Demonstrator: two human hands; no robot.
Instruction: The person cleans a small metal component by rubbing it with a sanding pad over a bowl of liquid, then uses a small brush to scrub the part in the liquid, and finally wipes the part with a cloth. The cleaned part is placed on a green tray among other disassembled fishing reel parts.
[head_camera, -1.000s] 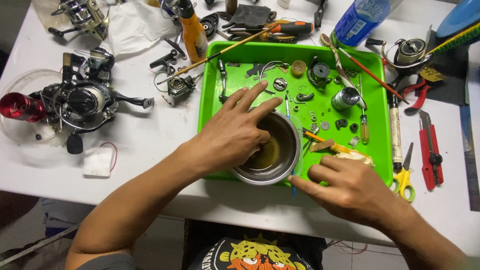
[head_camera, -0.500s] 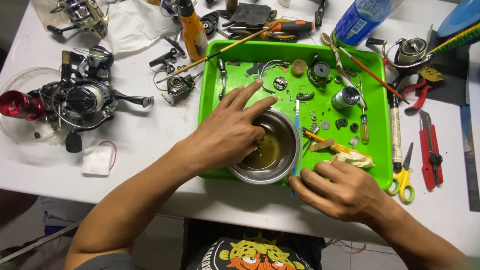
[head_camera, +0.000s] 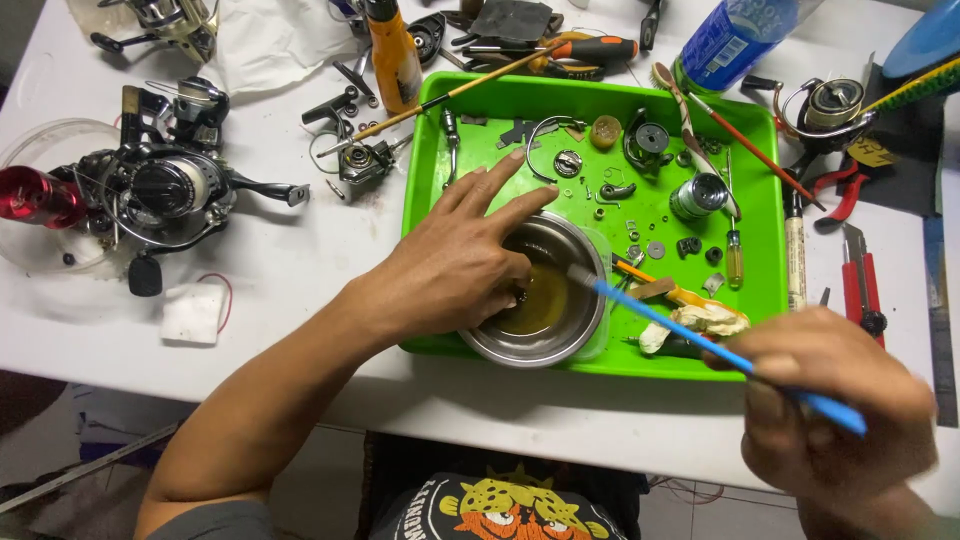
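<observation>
While the left hand (head_camera: 455, 270) rests on the rim of the steel bowl (head_camera: 540, 345), fingers spread and thumb apparently pinching a small dark part (head_camera: 520, 294) over the amber liquid, the right hand (head_camera: 830, 410) grips a blue brush (head_camera: 700, 345). Its handle runs diagonally from the tabletop's near right edge up-left, bristles over the bowl at the green tray's (head_camera: 600, 95) near edge, just beside the part.

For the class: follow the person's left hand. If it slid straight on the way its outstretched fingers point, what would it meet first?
The left hand points up and right across the green tray. Probably first the small round metal part, though height above the tray is unclear.
</observation>
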